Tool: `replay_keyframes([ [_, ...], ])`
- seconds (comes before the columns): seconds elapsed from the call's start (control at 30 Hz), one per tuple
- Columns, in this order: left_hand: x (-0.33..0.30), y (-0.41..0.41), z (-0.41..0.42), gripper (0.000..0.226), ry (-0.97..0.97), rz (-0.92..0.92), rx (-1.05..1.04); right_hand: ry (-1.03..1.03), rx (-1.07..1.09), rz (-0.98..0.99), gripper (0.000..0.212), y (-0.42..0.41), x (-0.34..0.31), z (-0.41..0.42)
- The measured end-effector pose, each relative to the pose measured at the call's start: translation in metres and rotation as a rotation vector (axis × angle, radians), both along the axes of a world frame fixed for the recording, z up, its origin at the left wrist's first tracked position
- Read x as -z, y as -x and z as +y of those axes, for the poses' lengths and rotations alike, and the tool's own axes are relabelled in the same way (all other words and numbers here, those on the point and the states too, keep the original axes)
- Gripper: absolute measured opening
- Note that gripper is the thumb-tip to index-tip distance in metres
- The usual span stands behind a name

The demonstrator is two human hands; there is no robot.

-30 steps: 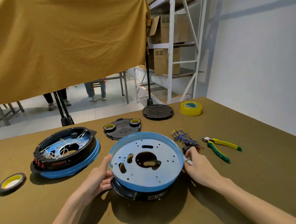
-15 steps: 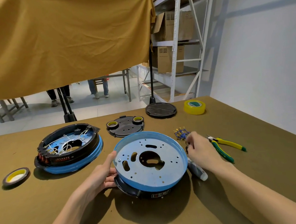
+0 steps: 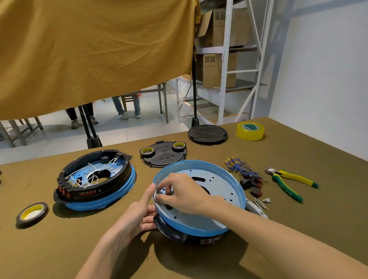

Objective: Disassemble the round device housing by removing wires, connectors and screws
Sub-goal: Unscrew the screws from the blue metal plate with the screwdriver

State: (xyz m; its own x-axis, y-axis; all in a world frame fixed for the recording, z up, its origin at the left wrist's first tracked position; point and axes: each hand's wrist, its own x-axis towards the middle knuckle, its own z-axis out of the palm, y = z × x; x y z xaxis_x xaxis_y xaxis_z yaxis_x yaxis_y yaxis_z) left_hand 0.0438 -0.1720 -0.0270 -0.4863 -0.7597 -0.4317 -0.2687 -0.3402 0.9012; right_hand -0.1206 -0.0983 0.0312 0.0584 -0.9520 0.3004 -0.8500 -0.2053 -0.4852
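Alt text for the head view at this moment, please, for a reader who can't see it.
Over a brown table, the left hand steadies the rim of a round blue housing while the right hand reaches inside, fingertips pinched together. A second housing, still wired, lies to the left; loose blue wires and yellow-green pliers lie to the right.

Around the round housing point(image 3: 217, 220) we find bare table point(image 3: 312, 239) from four through eight o'clock, while the second housing point(image 3: 95, 182) blocks ten, a black plate point(image 3: 164, 156) crowds twelve, and wires point(image 3: 237, 165), switches point(image 3: 251, 183) and pliers point(image 3: 287, 182) clutter two to three.
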Motion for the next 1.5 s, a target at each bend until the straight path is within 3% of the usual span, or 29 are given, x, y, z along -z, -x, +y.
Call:
replay_keyframes([
  [0.3,-0.006,0.002,0.006,0.090,-0.068,0.035,-0.012,0.050,-0.046,0.086,0.014,0.000,0.009,-0.007],
  [0.43,-0.006,0.005,0.010,0.044,-0.020,0.035,-0.097,0.022,-0.045,-0.030,0.011,0.005,0.000,-0.010],
  [0.5,-0.006,0.006,0.010,0.034,-0.005,0.032,-0.118,0.040,-0.023,-0.163,0.009,0.009,-0.004,-0.007],
  [0.6,-0.006,0.008,0.011,0.033,-0.010,0.027,-0.153,0.106,0.038,-0.341,0.006,0.023,-0.005,0.006],
  [0.87,-0.010,0.015,0.023,0.037,0.053,0.033,-0.228,0.243,0.391,-0.457,0.008,0.108,-0.003,0.064],
  [1.07,-0.008,0.020,0.028,0.035,0.076,-0.012,-0.297,0.147,0.517,-0.211,0.026,0.159,0.038,0.129],
  [1.4,-0.004,0.022,0.028,0.040,0.087,-0.016,-0.321,0.123,0.572,-0.119,0.011,0.179,0.055,0.142],
  [1.5,-0.003,0.022,0.027,0.041,0.087,-0.021,-0.328,-0.040,0.564,-0.067,0.012,0.184,0.046,0.131],
])
